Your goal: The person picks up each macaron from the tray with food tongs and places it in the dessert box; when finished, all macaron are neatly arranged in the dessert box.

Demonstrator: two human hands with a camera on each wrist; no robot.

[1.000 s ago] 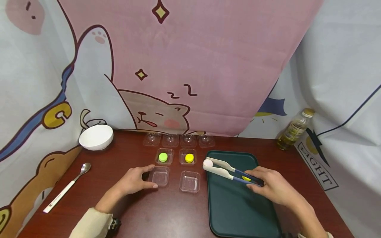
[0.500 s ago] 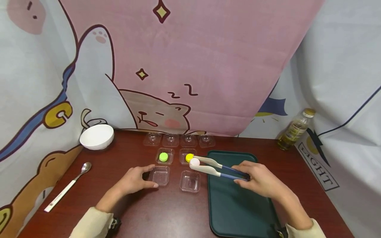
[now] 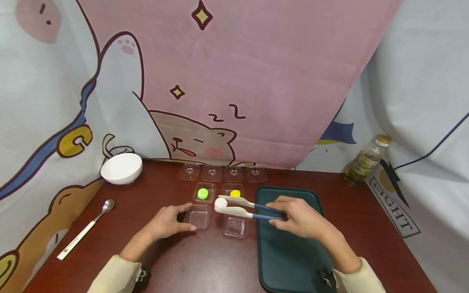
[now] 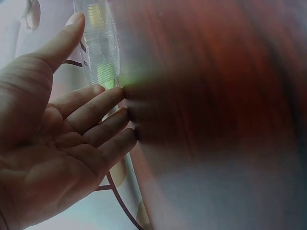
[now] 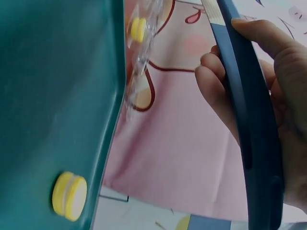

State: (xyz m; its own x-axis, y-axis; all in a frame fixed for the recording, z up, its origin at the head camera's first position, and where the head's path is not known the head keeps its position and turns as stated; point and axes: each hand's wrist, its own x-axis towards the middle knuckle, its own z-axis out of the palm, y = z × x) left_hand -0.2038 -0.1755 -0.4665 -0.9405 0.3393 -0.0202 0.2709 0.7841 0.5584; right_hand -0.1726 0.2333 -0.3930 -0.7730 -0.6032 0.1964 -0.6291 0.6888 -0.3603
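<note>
The right hand [image 3: 298,215] is gripping tongs [image 3: 236,211] pinching a white macaron [image 3: 221,203]. The left hand [image 3: 168,221], fingers spread, is flanking the near-left plastic container [image 3: 199,217].

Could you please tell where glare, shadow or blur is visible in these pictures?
Head view: soft glare on the reddish-brown table, shadow below the left hand; left wrist view: hazy, table dark beside the fingers; right wrist view: the nearer yellow macaron fairly clear.

The table [image 3: 205,264] bears containers [image 3: 198,217], tray [image 3: 283,256], bowl [image 3: 122,179], spoon [image 3: 86,230], bottle [image 3: 364,163].
</note>
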